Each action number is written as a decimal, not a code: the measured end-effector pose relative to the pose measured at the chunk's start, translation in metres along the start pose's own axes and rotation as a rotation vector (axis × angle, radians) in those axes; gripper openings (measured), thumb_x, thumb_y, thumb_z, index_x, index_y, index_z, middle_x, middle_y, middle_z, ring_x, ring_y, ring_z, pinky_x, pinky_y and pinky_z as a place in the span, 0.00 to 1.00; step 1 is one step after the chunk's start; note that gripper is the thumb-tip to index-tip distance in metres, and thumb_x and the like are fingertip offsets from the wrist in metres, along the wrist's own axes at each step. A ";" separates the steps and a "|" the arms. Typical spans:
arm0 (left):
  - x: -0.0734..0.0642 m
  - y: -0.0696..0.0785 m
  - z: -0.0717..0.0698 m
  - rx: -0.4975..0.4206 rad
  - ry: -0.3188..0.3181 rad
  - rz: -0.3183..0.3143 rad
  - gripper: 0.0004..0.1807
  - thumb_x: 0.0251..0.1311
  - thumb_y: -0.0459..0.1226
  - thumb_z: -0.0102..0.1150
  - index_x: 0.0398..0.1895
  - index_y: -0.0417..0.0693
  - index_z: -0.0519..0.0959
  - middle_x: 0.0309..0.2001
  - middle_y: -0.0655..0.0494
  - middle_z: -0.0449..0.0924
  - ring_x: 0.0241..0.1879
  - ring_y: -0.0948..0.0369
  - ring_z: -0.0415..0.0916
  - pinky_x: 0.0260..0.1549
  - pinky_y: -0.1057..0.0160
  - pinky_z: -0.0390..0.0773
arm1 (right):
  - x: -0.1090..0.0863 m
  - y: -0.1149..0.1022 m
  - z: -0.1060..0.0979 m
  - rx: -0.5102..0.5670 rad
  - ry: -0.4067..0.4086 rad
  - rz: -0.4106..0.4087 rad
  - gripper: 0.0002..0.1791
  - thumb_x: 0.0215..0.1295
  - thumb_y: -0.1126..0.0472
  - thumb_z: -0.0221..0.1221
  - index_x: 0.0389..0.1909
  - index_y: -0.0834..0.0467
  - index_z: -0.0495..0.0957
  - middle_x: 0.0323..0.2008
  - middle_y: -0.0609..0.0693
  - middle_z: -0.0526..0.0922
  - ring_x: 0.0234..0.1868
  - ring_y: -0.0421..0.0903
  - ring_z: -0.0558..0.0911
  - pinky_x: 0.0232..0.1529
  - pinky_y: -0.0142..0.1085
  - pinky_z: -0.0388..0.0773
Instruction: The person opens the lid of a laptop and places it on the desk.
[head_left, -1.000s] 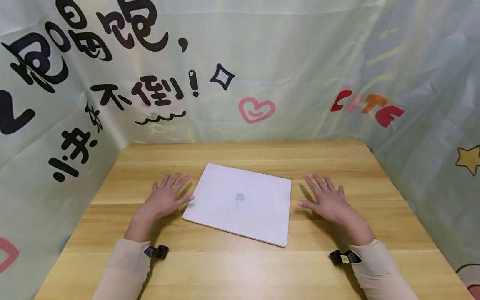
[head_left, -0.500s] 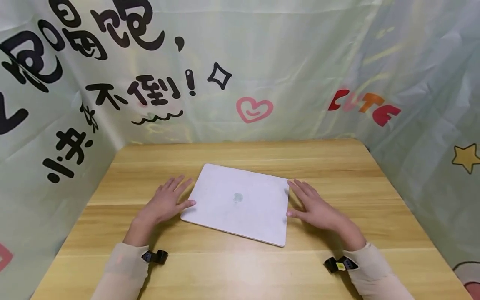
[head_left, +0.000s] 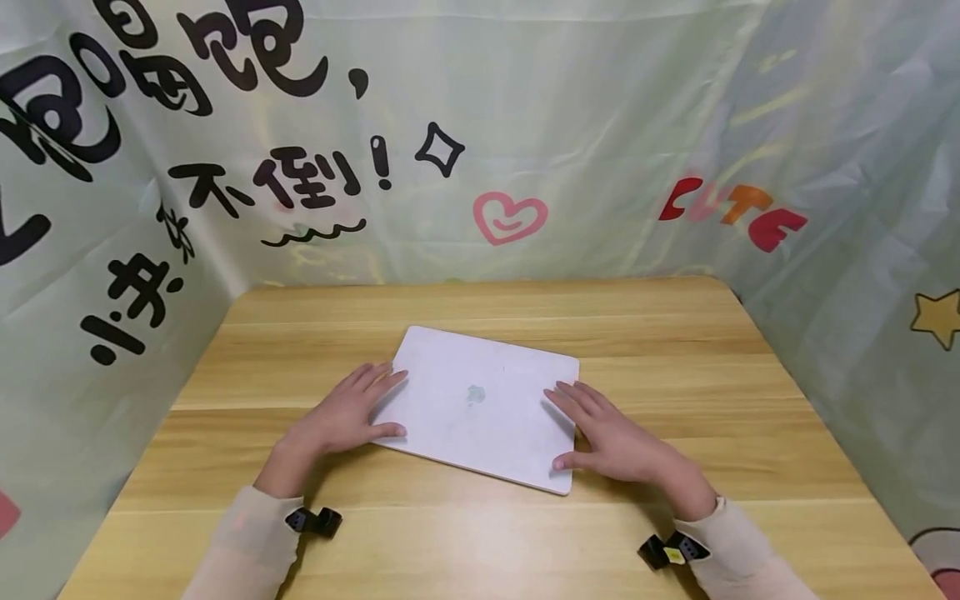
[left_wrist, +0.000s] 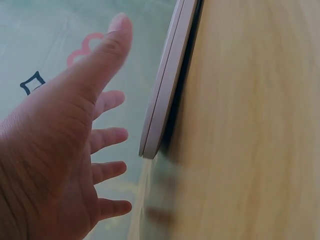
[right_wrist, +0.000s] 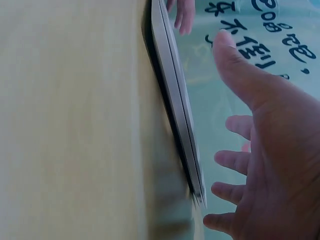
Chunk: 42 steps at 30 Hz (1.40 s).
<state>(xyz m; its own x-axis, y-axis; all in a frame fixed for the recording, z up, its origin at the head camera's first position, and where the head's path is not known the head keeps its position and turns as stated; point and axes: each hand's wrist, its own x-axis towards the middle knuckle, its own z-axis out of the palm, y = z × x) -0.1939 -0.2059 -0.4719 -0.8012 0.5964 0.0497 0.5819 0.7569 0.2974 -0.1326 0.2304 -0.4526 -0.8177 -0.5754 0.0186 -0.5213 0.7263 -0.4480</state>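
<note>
Two outspread hands (head_left: pixel 347 414) (head_left: pixel 618 442), now over opposite edges of the laptop (head_left: pixel 480 408), closer together than before.

The person's bare left hand (head_left: pixel 345 417) and bare right hand (head_left: pixel 618 442) reach inward, well apart, with their backs toward the head camera. On each hand the fingers are almost straight, with gaps between them, and the thumb stands away. The left forearm (head_left: pixel 243 542) and right forearm (head_left: pixel 742 546), in pale beige cloth sleeves, slant inward.
</note>
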 end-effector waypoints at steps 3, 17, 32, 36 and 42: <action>0.002 0.003 -0.001 -0.008 -0.012 0.009 0.51 0.54 0.72 0.51 0.77 0.57 0.57 0.74 0.45 0.54 0.71 0.38 0.49 0.67 0.39 0.53 | 0.002 -0.005 0.003 -0.043 -0.004 -0.030 0.55 0.54 0.27 0.59 0.78 0.46 0.50 0.76 0.55 0.52 0.74 0.62 0.49 0.67 0.60 0.58; -0.003 0.020 0.006 -0.012 -0.069 0.026 0.55 0.48 0.74 0.54 0.76 0.59 0.58 0.75 0.49 0.53 0.73 0.39 0.46 0.67 0.41 0.54 | 0.004 -0.024 0.022 -0.230 -0.018 -0.155 0.54 0.53 0.23 0.56 0.75 0.52 0.59 0.73 0.58 0.58 0.73 0.64 0.53 0.66 0.68 0.46; -0.009 0.025 0.003 -0.021 -0.100 0.041 0.54 0.49 0.73 0.54 0.76 0.54 0.60 0.76 0.45 0.49 0.73 0.38 0.41 0.65 0.37 0.56 | 0.002 -0.039 0.024 -0.257 -0.061 -0.142 0.52 0.54 0.24 0.54 0.74 0.52 0.61 0.73 0.59 0.58 0.72 0.65 0.54 0.66 0.66 0.51; -0.009 0.027 -0.001 -0.025 -0.092 0.032 0.54 0.49 0.73 0.54 0.75 0.55 0.60 0.76 0.46 0.48 0.74 0.38 0.39 0.65 0.37 0.57 | 0.005 -0.041 0.022 -0.272 -0.051 -0.136 0.51 0.55 0.24 0.53 0.74 0.51 0.61 0.73 0.58 0.59 0.72 0.63 0.55 0.66 0.64 0.52; -0.007 0.031 0.005 -0.018 -0.117 0.056 0.53 0.50 0.73 0.53 0.76 0.55 0.59 0.77 0.47 0.48 0.75 0.40 0.38 0.67 0.39 0.54 | 0.000 -0.039 0.020 -0.290 -0.045 -0.144 0.50 0.55 0.24 0.54 0.72 0.52 0.65 0.70 0.58 0.63 0.70 0.62 0.59 0.66 0.62 0.55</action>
<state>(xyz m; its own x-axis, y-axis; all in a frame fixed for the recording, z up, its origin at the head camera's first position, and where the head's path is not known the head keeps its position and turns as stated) -0.1701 -0.1855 -0.4675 -0.7451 0.6654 -0.0443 0.6218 0.7173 0.3144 -0.1079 0.1945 -0.4526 -0.7222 -0.6914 0.0204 -0.6840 0.7094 -0.1700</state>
